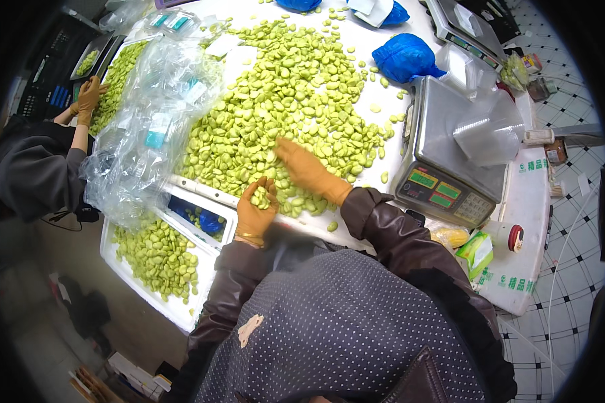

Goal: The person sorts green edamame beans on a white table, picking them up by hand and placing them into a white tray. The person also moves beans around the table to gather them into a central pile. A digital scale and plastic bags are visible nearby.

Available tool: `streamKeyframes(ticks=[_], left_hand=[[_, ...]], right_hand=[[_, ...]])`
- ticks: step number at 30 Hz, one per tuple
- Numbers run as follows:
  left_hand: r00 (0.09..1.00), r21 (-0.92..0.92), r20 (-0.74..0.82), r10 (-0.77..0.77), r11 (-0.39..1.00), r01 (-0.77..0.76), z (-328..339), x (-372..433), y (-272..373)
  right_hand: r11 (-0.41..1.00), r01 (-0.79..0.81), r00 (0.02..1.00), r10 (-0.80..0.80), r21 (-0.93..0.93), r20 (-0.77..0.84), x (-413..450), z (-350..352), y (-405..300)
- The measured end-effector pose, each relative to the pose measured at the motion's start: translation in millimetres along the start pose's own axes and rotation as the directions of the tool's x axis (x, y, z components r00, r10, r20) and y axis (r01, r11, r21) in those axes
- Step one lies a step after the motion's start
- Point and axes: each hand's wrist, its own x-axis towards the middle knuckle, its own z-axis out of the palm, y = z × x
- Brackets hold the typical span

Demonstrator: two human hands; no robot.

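Observation:
A wide heap of shelled green broad beans [282,85] is spread over the white table. My left hand [257,216], in an orange glove, is cupped around a small handful of broad beans [260,198] at the heap's near edge. To its right, my right hand [307,169], gloved likewise, reaches over the heap with its fingertips at the beans. It is slightly blurred, and I cannot tell whether anything is between its fingers. Below and left of my left hand, a white foam box [204,259] has more broad beans [154,257] in it.
Clear plastic bags of packaging [156,101] lie along the left side. A digital scale [441,121] on the right bears stacked clear plastic tubs [491,128]. A blue plastic bag [408,56] sits behind it. At far left, a co-worker's gloved hand [88,103] is beside another bean tray.

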Motion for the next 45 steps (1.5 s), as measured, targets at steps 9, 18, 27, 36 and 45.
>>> streamKeyframes(ticks=[9,18,27,36,45], left_hand=[[0.999,0.076,-0.025,-0.044,0.996,0.046,-14.9,-13.3,1.0],[1.000,0.122,-0.029,0.003,0.992,0.001,-24.0,-13.8,-3.5],[0.976,0.500,0.038,0.212,0.842,-0.202,-25.0,-19.8,-15.0],[0.939,0.598,0.173,0.296,0.726,-0.339,-37.6,-15.9,-19.3],[0.948,0.493,0.255,0.191,0.818,-0.297,-46.3,-14.8,-13.9]], right_hand=[[0.922,-0.371,0.928,0.363,0.111,0.087,23.0,-14.5,54.4],[0.950,-0.273,0.889,0.308,-0.147,0.339,43.5,1.5,59.4],[0.938,-0.301,0.922,0.240,0.172,0.304,34.0,12.8,41.4],[0.954,-0.296,0.879,0.290,-0.044,0.379,38.3,28.9,35.9],[0.877,-0.434,0.887,0.376,0.206,0.269,40.0,17.2,57.8]])
